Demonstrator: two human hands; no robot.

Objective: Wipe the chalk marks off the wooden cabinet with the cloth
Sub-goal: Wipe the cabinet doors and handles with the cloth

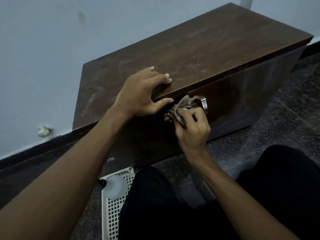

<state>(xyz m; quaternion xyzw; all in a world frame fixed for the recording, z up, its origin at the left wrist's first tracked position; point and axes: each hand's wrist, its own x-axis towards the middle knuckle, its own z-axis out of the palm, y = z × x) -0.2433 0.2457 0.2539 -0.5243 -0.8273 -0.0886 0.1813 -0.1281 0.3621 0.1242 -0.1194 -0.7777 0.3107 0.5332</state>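
A dark wooden cabinet [216,49] stands against the pale wall. Faint whitish chalk smears [91,101] show on the left of its top, and fainter ones near the middle. My left hand [143,94] rests on the top's front edge, fingers spread on the top and thumb along the front face. My right hand [192,129] grips a crumpled grey cloth [183,104] and holds it against the front face, just left of a metal handle [204,103].
A white lattice basket [114,210] with a translucent bottle [114,187] lies on the speckled dark floor [285,118] by my knees. A dark skirting runs along the wall. A small hole or fitting [44,131] marks the wall at lower left.
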